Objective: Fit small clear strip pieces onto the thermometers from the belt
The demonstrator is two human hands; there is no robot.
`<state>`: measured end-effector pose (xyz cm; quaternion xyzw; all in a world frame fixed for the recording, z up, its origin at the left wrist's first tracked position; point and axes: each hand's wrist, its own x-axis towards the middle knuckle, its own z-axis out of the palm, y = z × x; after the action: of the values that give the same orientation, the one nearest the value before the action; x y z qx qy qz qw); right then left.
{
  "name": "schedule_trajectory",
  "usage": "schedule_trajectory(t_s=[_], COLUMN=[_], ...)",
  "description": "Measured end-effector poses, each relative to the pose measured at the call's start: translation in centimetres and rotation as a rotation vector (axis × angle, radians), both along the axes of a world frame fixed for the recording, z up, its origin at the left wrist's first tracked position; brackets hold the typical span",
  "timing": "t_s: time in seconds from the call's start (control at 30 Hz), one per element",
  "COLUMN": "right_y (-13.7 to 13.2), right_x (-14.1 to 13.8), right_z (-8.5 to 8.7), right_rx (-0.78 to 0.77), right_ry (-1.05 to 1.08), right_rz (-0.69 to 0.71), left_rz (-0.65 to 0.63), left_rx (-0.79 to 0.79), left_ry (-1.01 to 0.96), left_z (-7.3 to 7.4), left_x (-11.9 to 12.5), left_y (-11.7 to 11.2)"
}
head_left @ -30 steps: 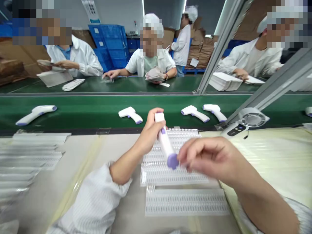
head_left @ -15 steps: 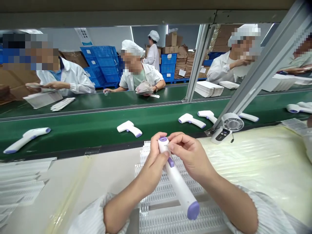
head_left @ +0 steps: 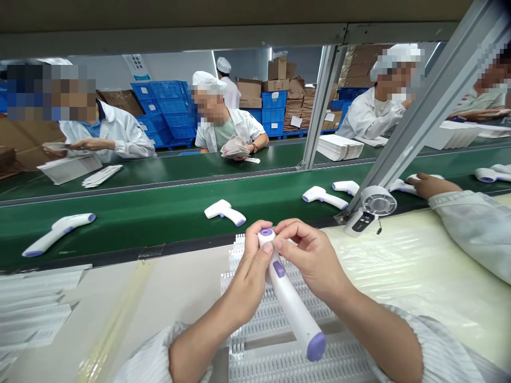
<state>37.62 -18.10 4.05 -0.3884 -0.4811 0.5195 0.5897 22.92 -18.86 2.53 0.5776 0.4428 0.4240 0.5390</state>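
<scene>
My left hand [head_left: 251,274] is closed around the handle end of a white infrared thermometer [head_left: 289,303] with lilac end caps and a lilac trigger. The lilac-capped grip end points down toward me. My right hand [head_left: 311,260] sits beside it, its fingertips pinched at the thermometer's head next to my left thumb. Below both hands lie white comb-like plastic racks [head_left: 297,364] on the beige bench top [head_left: 136,298], partly hidden by my forearms.
A green conveyor belt [head_left: 159,234] carries several white thermometers [head_left: 224,213] past the bench. A small fan [head_left: 376,201] stands at its edge. A co-worker's hand [head_left: 433,186] reaches onto the belt at right. Stacked flat sheets [head_left: 35,303] lie at left; co-workers sit beyond.
My right hand has come in from the side and now meets the thermometer's head. The belt's thermometers have shifted right, and a co-worker's hand has appeared at right.
</scene>
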Motion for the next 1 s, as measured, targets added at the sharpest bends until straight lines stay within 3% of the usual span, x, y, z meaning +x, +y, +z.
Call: schedule_trajectory(t_s=[0.17,0.37,0.47,0.57,0.63,0.73,0.87,1.0], right_y=[0.1,1.2,0.9,1.0,2.5,6.7,12.0,12.4], right_x=[-0.2,0.5,0.8,0.8,0.9,2.1,4.8,5.8], right_z=[0.3,-0.5,-0.6,-0.7,-1.0,-2.1,-3.0,-2.8], right_rx=[-0.053,-0.391,-0.47,-0.431,-0.315,-0.179,-0.097,-0.062], right_ry=[0.057,0.376,0.277,0.03,-0.265,-0.667,-0.923,-1.089], right_rz=[0.013,0.155,0.279,0.503,0.413,0.102,-0.144,-0.206], left_rz=[0.023,0.058,0.176,0.34,0.386,0.426,0.467,0.526], left_rx=[0.036,0.084,0.193,0.332,0.373,0.348,0.287,0.31], left_ry=[-0.003,-0.07,-0.133,0.012,0.153,0.24,0.26,0.237], left_z=[0.0,-0.4,-0.7,-1.0,-1.2,-1.2,-1.0,-1.2], left_x=[0.0,-0.3,-1.1,-2.9,-4.4,-6.7,-8.7,-9.2], left_y=[0.1,0.8,2.2,4.6,6.4,8.4,9.5,9.8])
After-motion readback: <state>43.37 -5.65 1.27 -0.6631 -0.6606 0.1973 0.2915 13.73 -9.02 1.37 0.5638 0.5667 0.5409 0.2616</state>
